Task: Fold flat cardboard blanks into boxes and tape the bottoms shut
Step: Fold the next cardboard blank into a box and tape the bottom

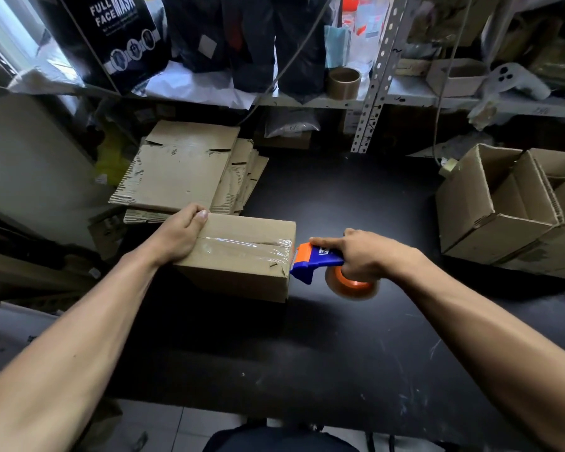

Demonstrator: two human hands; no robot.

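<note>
Right hand (369,252) grips dispenser (317,259), nose against box (238,259) end.

Dim room; daylight enters at the top-left corner, glare streaks the clear tape (242,244), edges bend outward.

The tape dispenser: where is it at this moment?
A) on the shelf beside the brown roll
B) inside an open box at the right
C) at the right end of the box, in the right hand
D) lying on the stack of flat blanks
C: the right hand grips the tape dispenser against the right end of the box, where the clear tape strip ends.
</note>
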